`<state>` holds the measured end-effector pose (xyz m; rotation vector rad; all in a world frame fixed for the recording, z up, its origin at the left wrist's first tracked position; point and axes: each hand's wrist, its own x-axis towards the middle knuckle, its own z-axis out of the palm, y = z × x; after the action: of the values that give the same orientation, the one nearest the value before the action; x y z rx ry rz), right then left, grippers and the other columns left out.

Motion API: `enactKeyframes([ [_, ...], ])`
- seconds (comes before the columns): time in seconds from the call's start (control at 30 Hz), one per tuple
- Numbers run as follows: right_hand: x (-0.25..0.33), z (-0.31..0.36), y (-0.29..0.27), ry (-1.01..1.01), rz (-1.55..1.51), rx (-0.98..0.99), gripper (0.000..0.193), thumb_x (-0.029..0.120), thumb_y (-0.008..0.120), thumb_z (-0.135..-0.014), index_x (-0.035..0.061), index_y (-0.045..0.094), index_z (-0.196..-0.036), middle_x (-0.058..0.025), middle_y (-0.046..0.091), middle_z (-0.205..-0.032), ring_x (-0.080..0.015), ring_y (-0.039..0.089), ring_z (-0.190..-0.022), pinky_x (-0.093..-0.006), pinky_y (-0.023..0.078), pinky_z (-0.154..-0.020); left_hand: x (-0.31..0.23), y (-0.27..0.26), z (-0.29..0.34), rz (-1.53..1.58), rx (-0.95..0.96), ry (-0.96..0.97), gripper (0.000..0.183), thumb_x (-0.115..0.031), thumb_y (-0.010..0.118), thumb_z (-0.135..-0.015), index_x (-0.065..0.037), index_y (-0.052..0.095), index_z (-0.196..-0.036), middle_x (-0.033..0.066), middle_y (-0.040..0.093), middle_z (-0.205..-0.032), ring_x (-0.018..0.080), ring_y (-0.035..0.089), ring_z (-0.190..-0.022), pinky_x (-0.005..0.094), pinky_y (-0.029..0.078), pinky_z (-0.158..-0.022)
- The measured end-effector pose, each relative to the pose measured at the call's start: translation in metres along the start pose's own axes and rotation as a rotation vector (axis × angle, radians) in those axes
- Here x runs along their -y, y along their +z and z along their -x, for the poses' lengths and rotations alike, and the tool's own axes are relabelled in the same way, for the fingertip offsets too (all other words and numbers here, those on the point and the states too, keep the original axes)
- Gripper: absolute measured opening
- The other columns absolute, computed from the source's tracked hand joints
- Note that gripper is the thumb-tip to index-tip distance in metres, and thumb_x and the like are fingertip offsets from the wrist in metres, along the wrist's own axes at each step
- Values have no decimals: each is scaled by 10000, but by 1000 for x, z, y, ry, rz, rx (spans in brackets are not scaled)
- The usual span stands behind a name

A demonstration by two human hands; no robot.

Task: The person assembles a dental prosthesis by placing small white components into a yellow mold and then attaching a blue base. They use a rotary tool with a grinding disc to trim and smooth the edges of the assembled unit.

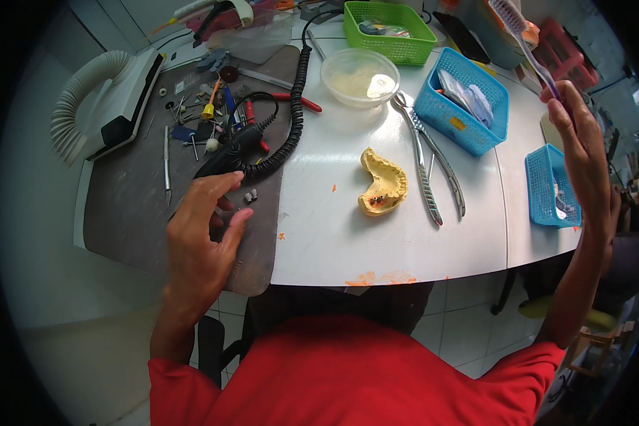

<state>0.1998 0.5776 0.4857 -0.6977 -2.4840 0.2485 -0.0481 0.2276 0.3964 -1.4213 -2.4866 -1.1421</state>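
My left hand (204, 221) hovers over the dark mat with thumb and fingers apart, holding nothing. Just beyond its fingertips are several small tooth-like metal-grey pieces (250, 195) and a black handpiece (230, 150) on a coiled cord; whether a finger touches the handpiece I cannot tell. Raised at the far right, my right hand (582, 135) is closed round the handle of a toothbrush (525, 44), bristles up. A yellow plaster dental model (384, 186) lies on the white tabletop between my hands, with a few dark shiny spots at its near end.
Metal pliers (433, 167) lie right of the model, below a clear plastic bowl (344, 78). Blue baskets (475, 135) (539, 188) and a green basket (397, 50) hold packets. Loose burs and tools (195, 121) cover the mat's back, beside a white ribbed hose (85, 92).
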Motion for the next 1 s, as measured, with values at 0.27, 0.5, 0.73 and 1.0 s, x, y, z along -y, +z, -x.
enactKeyframes([
  [0.27, 98, 52, 91, -211, -274, 355, 311, 63, 775, -808, 89, 724, -1113, -106, 626, -828, -271, 615, -703, -378, 493, -662, -23, 24, 72, 576, -24, 140, 291, -247, 608, -999, 11, 716, -1077, 158, 723, -1057, 256, 707, -964, 320, 577, -791],
  [0.5, 111, 65, 105, -72, -264, 265, 171, 114, 798, -814, 15, 745, -944, -98, 613, -807, -220, 570, -645, -354, 457, -629, -60, 80, 120, 948, 126, 124, 345, -49, 634, -935, 15, 588, -1271, 176, 637, -1237, 239, 693, -998, 341, 569, -894],
  [0.73, 144, 116, 73, 139, -381, 25, 204, 128, 791, -837, -45, 721, -921, -48, 563, -756, -99, 473, -629, -265, 369, -583, -74, 112, 138, 1052, -42, 210, 481, -57, 638, -931, 0, 466, -1376, 196, 567, -1318, 284, 599, -1180, 369, 516, -954],
  [1.0, 163, 271, 58, 384, -844, -50, 230, 156, 841, -799, -8, 681, -824, -28, 585, -757, -112, 508, -736, -243, 381, -656, -93, 154, 186, 1133, -77, 435, 762, -309, 598, -989, -32, 184, -1565, 283, 229, -1578, 459, 282, -1447, 548, 292, -1146],
])
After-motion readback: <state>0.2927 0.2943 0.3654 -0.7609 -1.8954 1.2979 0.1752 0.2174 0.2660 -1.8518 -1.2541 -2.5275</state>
